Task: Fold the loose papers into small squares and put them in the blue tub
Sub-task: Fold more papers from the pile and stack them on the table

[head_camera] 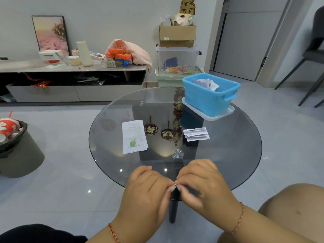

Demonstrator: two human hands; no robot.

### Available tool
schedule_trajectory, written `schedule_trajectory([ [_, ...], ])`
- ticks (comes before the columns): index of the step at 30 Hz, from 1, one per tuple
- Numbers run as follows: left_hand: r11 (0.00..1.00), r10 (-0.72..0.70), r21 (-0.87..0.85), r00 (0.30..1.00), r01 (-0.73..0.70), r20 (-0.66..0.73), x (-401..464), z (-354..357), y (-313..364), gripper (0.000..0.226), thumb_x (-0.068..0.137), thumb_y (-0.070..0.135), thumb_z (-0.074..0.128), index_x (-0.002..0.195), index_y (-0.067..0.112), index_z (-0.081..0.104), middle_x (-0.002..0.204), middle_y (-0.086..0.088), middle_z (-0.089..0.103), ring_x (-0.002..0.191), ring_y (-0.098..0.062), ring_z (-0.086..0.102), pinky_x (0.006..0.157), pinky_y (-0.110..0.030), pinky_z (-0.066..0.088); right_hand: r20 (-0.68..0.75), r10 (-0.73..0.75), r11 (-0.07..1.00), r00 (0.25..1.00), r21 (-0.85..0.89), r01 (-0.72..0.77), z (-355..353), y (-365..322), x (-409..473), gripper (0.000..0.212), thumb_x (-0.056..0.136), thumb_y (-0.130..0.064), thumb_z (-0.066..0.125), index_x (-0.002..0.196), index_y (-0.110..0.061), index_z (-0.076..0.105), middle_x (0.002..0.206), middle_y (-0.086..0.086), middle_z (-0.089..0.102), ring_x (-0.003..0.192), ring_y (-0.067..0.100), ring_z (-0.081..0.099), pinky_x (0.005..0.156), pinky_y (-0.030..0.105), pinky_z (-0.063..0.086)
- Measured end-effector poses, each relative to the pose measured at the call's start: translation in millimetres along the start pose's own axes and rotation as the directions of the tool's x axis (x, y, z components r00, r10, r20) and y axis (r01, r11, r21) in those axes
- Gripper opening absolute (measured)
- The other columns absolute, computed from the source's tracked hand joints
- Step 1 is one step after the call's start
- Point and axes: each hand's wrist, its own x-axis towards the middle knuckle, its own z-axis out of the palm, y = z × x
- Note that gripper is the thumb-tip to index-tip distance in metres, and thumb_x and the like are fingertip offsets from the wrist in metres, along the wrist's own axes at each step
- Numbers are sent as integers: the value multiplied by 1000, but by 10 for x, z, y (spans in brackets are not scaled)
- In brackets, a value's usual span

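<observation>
Round smoked-glass bench (228,146), one. Blue tub (208,100), one, rectangular, lipped rim with a side handle, standing on a clear lid (222,115) at the far right of the bench; folded white papers (207,84) inside, printed, count unclear. Flat receipt (134,136), one, long white slip with fine print and a green leaf mark near its lower end, unfolded, lying left of centre. Folded paper stack (196,134), one pile of several creased white slips, lying right of centre, near the tub but apart from it. Left hand (149,192) and right hand (205,185), two, held together over the near edge of the bench, fingertips meeting; fingers of both curled inward round a very small item, mostly hidden, identity cannot be told; grip on each side pinching at that point. Braided cord bracelets, two, one on each wrist. Red hanging ornaments reflected in the glass at centre.
</observation>
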Motion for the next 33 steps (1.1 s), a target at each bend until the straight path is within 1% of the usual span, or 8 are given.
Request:
schedule_trajectory([
  [6, 967, -233, -97, 972, 234, 27, 295, -126, -9, 15, 84, 30, 51, 72, 28, 59, 68, 18, 54, 71, -4, 45, 78, -21, 34, -51, 138, 990, 989, 2, -138, -168, 174, 156, 10, 77, -25, 61, 70, -24, 68, 79, -17, 62, 80, 5, 51, 76, 24, 36],
  [11, 899, -398, -159, 912, 409, 98, 455, -113, 18, 19, 85, 39, 52, 70, 30, 60, 68, 19, 58, 80, -5, 49, 67, -21, 41, -79, 262, 965, 962, 14, -262, -234, 283, 200, 15, 77, -30, 55, 66, -24, 63, 76, -19, 59, 78, 1, 49, 73, 17, 36],
  [16, 721, -597, -264, 768, 640, 232, 692, -54, 16, 14, 84, 31, 66, 70, 27, 65, 65, 15, 63, 76, 3, 54, 58, -14, 42, 67, 438, 852, 896, 287, -438, -228, 270, 269, 8, 79, -37, 60, 80, -30, 63, 78, -17, 61, 82, 5, 54, 69, 9, 40],
  [18, 669, -615, -310, 737, 676, 279, 778, 15, -3, 12, 82, 29, 69, 70, 26, 67, 63, 11, 64, 66, 1, 57, 57, -11, 42, 87, 520, 780, 850, 356, -514, -202, 294, 307, 12, 81, -23, 69, 77, -31, 61, 75, -14, 62, 73, 1, 54, 63, 9, 41],
  [23, 429, -676, -442, 604, 788, 422, 956, 270, -60, 10, 81, 12, 72, 82, 16, 62, 62, -3, 65, 47, -12, 59, 56, -29, 54, 80, 712, 584, 698, 485, -651, -169, 473, 396, 21, 82, -9, 70, 86, -25, 57, 65, -7, 62, 54, -1, 54, 57, 12, 45],
  [25, 399, -675, -466, 597, 790, 433, 1020, 349, -58, 15, 83, 6, 68, 86, 18, 58, 70, -6, 64, 48, -13, 60, 54, -24, 52, 73, 755, 548, 652, 476, -688, -141, 543, 402, 24, 82, -16, 70, 91, -28, 51, 66, -4, 63, 53, 1, 54, 59, 19, 46],
  [29, 433, -698, -512, 635, 742, 329, 1332, 436, -182, 18, 86, 4, 62, 83, 21, 56, 74, -4, 66, 47, -7, 61, 49, -15, 47, -62, 806, 541, 589, 482, -689, -214, 664, 457, 28, 82, -18, 68, 100, -25, 48, 70, -4, 58, 56, 0, 50, 57, 12, 43],
  [33, 482, -683, -495, 664, 723, 305, 1701, 597, -376, 9, 87, 7, 62, 86, 17, 62, 73, -1, 67, 55, -13, 65, 62, -26, 55, -143, 827, 536, 543, 491, -687, -291, 801, 502, 28, 82, -19, 68, 103, -19, 50, 70, -5, 56, 60, 7, 50, 62, 25, 45],
])
